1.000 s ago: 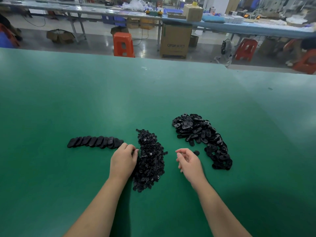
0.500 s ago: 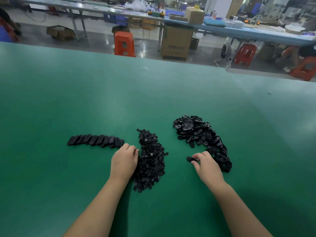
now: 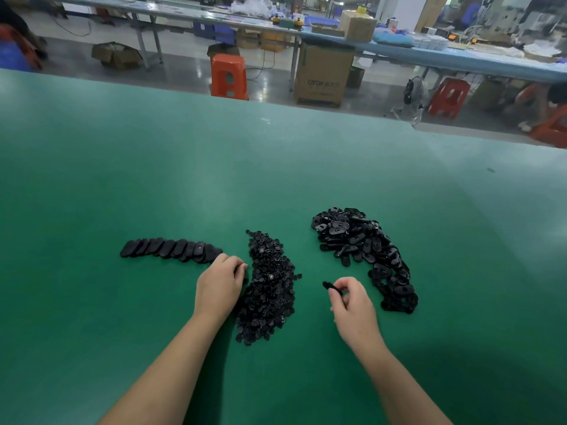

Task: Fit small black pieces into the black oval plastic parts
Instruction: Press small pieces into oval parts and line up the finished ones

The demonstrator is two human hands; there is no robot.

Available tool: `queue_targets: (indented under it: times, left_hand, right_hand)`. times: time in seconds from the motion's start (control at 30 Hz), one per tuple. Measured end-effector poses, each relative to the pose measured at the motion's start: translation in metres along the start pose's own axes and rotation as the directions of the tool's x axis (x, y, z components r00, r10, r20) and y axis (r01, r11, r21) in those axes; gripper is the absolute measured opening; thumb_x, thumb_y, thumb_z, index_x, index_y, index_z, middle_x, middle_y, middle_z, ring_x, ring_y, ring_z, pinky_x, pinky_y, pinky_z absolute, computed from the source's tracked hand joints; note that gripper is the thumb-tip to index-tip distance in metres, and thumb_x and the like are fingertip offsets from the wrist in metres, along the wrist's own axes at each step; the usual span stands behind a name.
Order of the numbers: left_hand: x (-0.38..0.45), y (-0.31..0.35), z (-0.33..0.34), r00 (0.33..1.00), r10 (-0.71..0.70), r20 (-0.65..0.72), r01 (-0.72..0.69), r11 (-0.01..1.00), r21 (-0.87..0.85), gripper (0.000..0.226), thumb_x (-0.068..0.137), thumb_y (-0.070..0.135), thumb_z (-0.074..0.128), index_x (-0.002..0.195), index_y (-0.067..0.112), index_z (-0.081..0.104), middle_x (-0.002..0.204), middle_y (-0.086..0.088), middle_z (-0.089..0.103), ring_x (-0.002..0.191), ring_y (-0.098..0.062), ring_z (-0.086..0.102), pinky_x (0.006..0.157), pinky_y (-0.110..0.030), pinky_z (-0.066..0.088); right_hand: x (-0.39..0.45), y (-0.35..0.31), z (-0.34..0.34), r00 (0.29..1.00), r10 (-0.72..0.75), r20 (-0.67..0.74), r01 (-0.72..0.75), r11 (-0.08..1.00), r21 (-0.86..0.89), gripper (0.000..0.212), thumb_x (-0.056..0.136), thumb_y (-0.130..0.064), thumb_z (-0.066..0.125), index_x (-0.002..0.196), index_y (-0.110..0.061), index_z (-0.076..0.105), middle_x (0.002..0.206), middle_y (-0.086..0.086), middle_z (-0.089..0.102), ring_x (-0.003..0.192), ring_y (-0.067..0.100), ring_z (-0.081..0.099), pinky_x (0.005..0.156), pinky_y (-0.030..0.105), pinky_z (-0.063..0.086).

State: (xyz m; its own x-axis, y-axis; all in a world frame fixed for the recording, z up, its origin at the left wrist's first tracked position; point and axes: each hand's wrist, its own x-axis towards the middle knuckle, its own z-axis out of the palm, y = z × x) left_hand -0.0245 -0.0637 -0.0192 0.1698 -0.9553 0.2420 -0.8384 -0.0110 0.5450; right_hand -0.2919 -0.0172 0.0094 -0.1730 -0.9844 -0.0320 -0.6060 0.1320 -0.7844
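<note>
Far left on the green table (image 3: 92,179) there's a neat overlapping row of oval parts (image 3: 171,248), and the left hand (image 3: 219,283) sits curled at the left edge of the heap of small black pieces (image 3: 267,289), though I can't tell if it's got one pinched. Right hand (image 3: 352,305) is pinching one oval part (image 3: 332,288) at its fingertips, between that heap and the loose oval pile (image 3: 368,253) on the right. Looks like the pick-up step, so next the two hands need to meet and a small piece get lined up with the oval's socket.

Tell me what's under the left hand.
The left hand rests at the edge of the small-piece pile. Its curled fingers cover whatever lies beneath; only green table shows around it.
</note>
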Motion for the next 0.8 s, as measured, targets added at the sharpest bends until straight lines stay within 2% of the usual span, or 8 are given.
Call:
queue_targets:
  times: [0.07, 0.1, 0.23, 0.33, 0.43, 0.57, 0.63, 0.8]
  left_hand:
    - [0.000, 0.001, 0.000, 1.000, 0.004, -0.008, -0.003, 1.000, 0.009, 0.019, 0.102, 0.029, 0.054, 0.090, 0.020, 0.066, 0.081, 0.009, 0.053, 0.063, -0.009, 0.052, 0.051, -0.025, 0.035]
    - [0.001, 0.001, 0.000, 1.000, 0.001, -0.013, -0.001, 1.000, 0.006, 0.019, 0.102, 0.028, 0.053, 0.091, 0.020, 0.065, 0.081, 0.009, 0.054, 0.064, -0.010, 0.053, 0.052, -0.026, 0.037]
    - [0.004, 0.000, -0.001, 0.999, -0.028, -0.022, 0.026, 0.996, -0.089, 0.016, 0.102, 0.023, 0.054, 0.094, 0.015, 0.065, 0.081, 0.007, 0.060, 0.070, -0.010, 0.056, 0.063, -0.032, 0.047]
    - [0.004, -0.002, -0.001, 0.999, -0.034, -0.032, 0.029, 0.992, -0.125, 0.013, 0.101, 0.018, 0.057, 0.098, 0.012, 0.068, 0.084, 0.004, 0.064, 0.074, -0.011, 0.058, 0.068, -0.031, 0.051]
    - [0.004, -0.002, 0.000, 0.999, -0.031, -0.030, 0.026, 0.989, -0.145, 0.014, 0.100, 0.016, 0.057, 0.103, 0.010, 0.069, 0.090, 0.003, 0.066, 0.078, -0.009, 0.058, 0.072, -0.026, 0.048]
    - [0.003, 0.000, -0.001, 0.999, 0.020, -0.030, -0.024, 0.989, -0.146, 0.016, 0.099, 0.011, 0.058, 0.109, 0.008, 0.071, 0.097, 0.002, 0.066, 0.083, -0.007, 0.055, 0.077, -0.023, 0.046]
    - [0.003, 0.000, -0.001, 0.999, 0.040, -0.024, -0.043, 0.990, -0.135, 0.017, 0.098, 0.010, 0.059, 0.110, 0.008, 0.071, 0.097, 0.003, 0.065, 0.082, -0.007, 0.055, 0.077, -0.021, 0.046]
    - [0.003, 0.001, -0.002, 0.999, 0.049, -0.004, -0.049, 0.990, -0.130, 0.023, 0.097, 0.006, 0.059, 0.117, 0.006, 0.070, 0.103, 0.000, 0.067, 0.087, -0.013, 0.061, 0.081, -0.027, 0.052]
  right_hand:
    - [0.000, -0.003, 0.009, 0.999, 0.037, 0.019, -0.039, 0.992, 0.119, 0.012, 0.104, -0.023, 0.054, 0.095, -0.030, 0.051, 0.083, -0.002, 0.067, 0.065, 0.010, 0.064, 0.060, 0.033, 0.055]
    - [0.001, -0.004, 0.014, 0.999, 0.049, 0.016, -0.051, 0.988, 0.145, 0.009, 0.104, -0.023, 0.054, 0.097, -0.029, 0.052, 0.084, -0.004, 0.069, 0.063, 0.008, 0.063, 0.060, 0.032, 0.054]
    - [0.004, -0.003, 0.030, 0.989, 0.050, -0.137, -0.040, 0.996, 0.076, 0.005, 0.101, -0.025, 0.059, 0.100, -0.029, 0.061, 0.075, -0.012, 0.066, 0.063, 0.003, 0.060, 0.057, 0.025, 0.047]
    - [0.005, -0.001, 0.032, 0.987, 0.032, -0.156, -0.019, 0.996, 0.083, 0.008, 0.101, -0.024, 0.060, 0.100, -0.030, 0.065, 0.064, -0.015, 0.057, 0.055, -0.002, 0.054, 0.050, 0.014, 0.036]
    - [0.005, 0.000, 0.030, 0.989, 0.030, -0.143, -0.015, 0.995, 0.102, 0.014, 0.102, -0.020, 0.057, 0.108, -0.028, 0.068, 0.074, -0.016, 0.061, 0.057, -0.001, 0.051, 0.056, 0.013, 0.037]
    - [0.005, 0.001, 0.030, 0.991, 0.054, -0.120, -0.040, 0.992, 0.121, 0.024, 0.105, -0.017, 0.050, 0.120, -0.026, 0.065, 0.102, -0.009, 0.073, 0.069, 0.002, 0.053, 0.068, 0.025, 0.045]
    - [0.006, 0.002, 0.031, 0.992, 0.058, -0.112, -0.045, 0.992, 0.118, 0.026, 0.105, -0.016, 0.048, 0.124, -0.026, 0.064, 0.103, -0.009, 0.073, 0.067, -0.004, 0.051, 0.067, 0.023, 0.044]
    - [0.008, 0.006, 0.032, 0.992, 0.080, -0.101, -0.069, 0.992, 0.103, 0.031, 0.106, -0.016, 0.046, 0.129, -0.028, 0.062, 0.099, -0.011, 0.072, 0.060, -0.003, 0.049, 0.059, 0.019, 0.039]
